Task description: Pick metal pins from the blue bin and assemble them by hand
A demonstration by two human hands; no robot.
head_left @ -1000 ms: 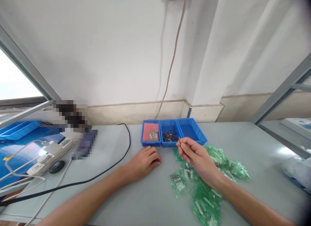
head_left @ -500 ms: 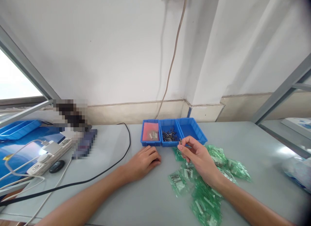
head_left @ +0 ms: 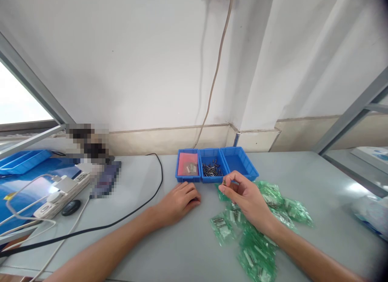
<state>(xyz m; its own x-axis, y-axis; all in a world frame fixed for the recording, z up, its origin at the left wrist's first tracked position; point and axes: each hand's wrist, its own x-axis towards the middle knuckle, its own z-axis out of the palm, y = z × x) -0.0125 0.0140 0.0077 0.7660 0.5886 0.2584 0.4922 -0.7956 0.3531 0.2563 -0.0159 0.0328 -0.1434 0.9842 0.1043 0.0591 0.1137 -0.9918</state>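
Note:
My right hand (head_left: 244,195) is raised over the table, just in front of the blue bins. Thumb and forefinger pinch a small metal piece (head_left: 224,182), too small to tell its exact kind. My left hand (head_left: 181,202) rests palm down on the table before the left bin, fingers curled under; whatever they may hold is hidden. The middle blue bin (head_left: 214,179) holds a heap of thin metal pins or screws (head_left: 212,169). In the left blue bin (head_left: 188,179) lies a pink bag (head_left: 186,158) with small pieces on it. Nothing shows inside the right blue bin (head_left: 238,158).
Several green plastic bags (head_left: 257,253) of metal parts lie around and under my right forearm. A black cable (head_left: 133,214) crosses the table at left, near a power strip (head_left: 63,193) and a black mouse (head_left: 70,207). A plastic-wrapped pack (head_left: 374,217) sits far right.
My right hand has shifted very slightly down and left, and the pinched piece has turned a little in its fingers. The left hand has stayed still.

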